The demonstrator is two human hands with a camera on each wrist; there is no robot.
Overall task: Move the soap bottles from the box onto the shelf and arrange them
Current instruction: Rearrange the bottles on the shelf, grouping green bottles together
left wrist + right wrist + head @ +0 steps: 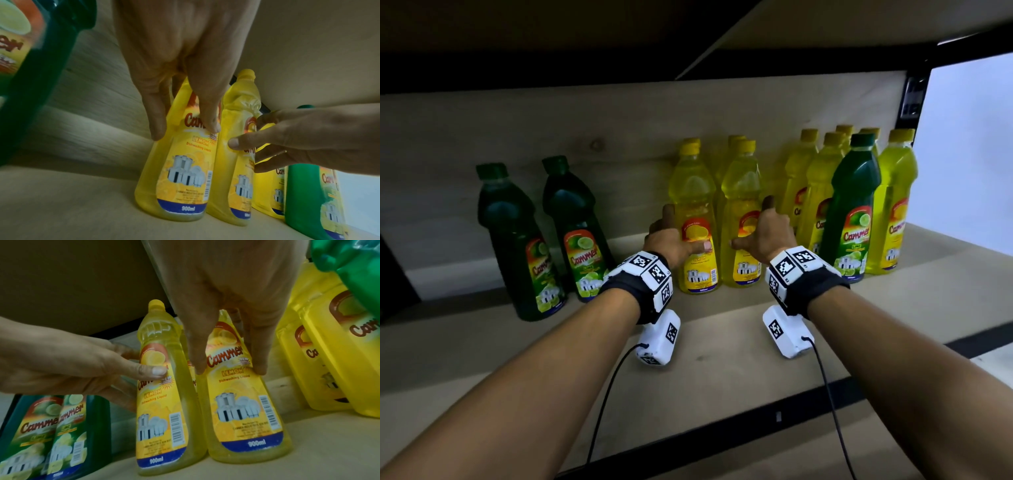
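Observation:
Two yellow lemon soap bottles stand side by side mid-shelf. My left hand (681, 233) grips the left yellow bottle (695, 202) at its label, thumb across the front and fingers behind; the left wrist view shows this hand (186, 133) on the bottle (176, 175). My right hand (756, 228) grips the right yellow bottle (741, 185) the same way, and the right wrist view shows that hand (229, 369) on the bottle (244, 418). Both bottles rest upright on the shelf board (722, 359). More yellow bottles stand behind them. The box is out of view.
Two green lime bottles (517, 246) (575, 233) stand at the left. At the right is a cluster of several yellow bottles (893, 205) with one green bottle (856, 205) in front. An upper shelf hangs low overhead. A black metal rail (756, 421) edges the front.

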